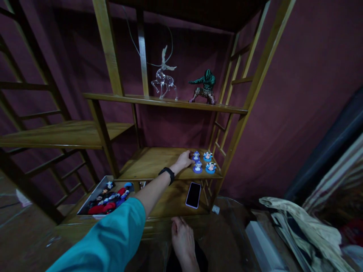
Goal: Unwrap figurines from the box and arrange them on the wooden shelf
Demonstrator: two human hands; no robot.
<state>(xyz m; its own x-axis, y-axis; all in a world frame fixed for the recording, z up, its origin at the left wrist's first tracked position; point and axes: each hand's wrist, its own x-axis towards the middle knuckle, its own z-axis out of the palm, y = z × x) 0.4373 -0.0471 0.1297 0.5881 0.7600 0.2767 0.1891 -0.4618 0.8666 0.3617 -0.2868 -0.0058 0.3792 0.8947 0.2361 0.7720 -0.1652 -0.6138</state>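
Observation:
My left hand, reaching in from the lower left, has its thumb and fingertips at the base of the rear purple figurine, gripping its left edge. Just in front stands a second purple figurine on a round purple base. To their right are two blue-based figurines, one at the rear and one nearer the front. All stand upright on the middle wooden shelf. My right hand rests low in front of the unit, fingers loosely curled with nothing seen in them.
A tray of red, blue and black toys sits at lower left. On the bottom shelf lies a phone. Above are a clear deer figurine and a green crouching figure. Folded cloth lies at right.

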